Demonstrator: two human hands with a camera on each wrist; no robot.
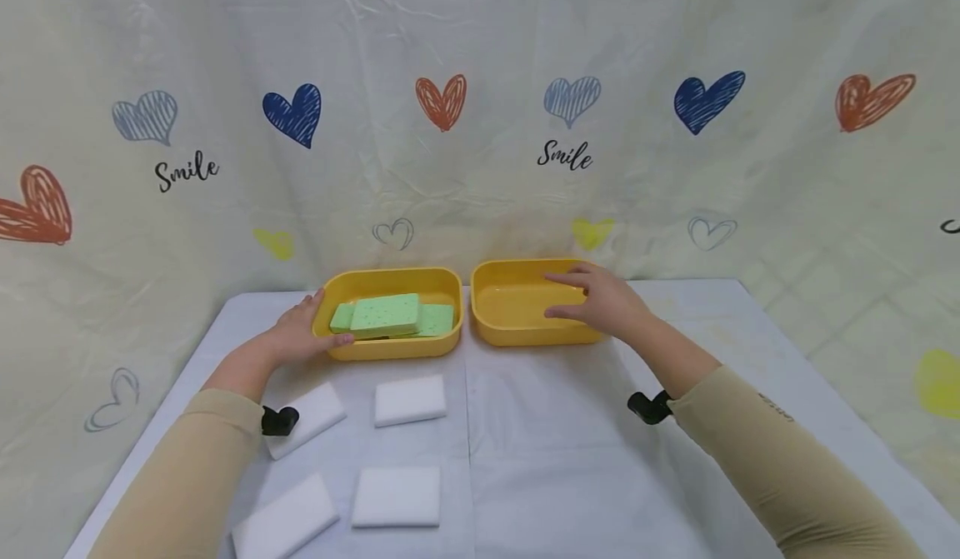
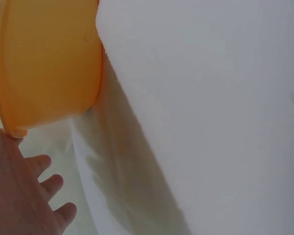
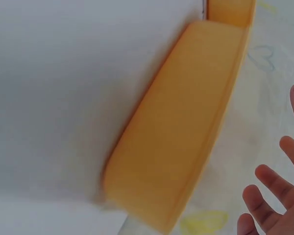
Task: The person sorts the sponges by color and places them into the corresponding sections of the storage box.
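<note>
Near the back of the table, a yellow bin (image 1: 396, 348) contains several green sponges (image 1: 386, 315). My left hand (image 1: 296, 334) rests on its left end, thumb over the front rim and fingers spread along the side. In the left wrist view, that bin's rim (image 2: 17, 133) meets the hand (image 2: 19, 188), and its fingers stick out past the bin. A second yellow bin (image 1: 517, 336) stands just to the right, nothing visible inside. Over its right end hovers my right hand (image 1: 603, 299), thumb and fingers apart. Its spread fingers also show in the right wrist view, holding nothing.
Several white sponge-like blocks lie in front of the left bin, among them one block (image 1: 410, 400) close to it and another (image 1: 397, 497) nearer me. A curtain (image 1: 495, 192) printed with hearts hangs behind the white-covered table (image 1: 555, 459). Small black devices sit at both wrists.
</note>
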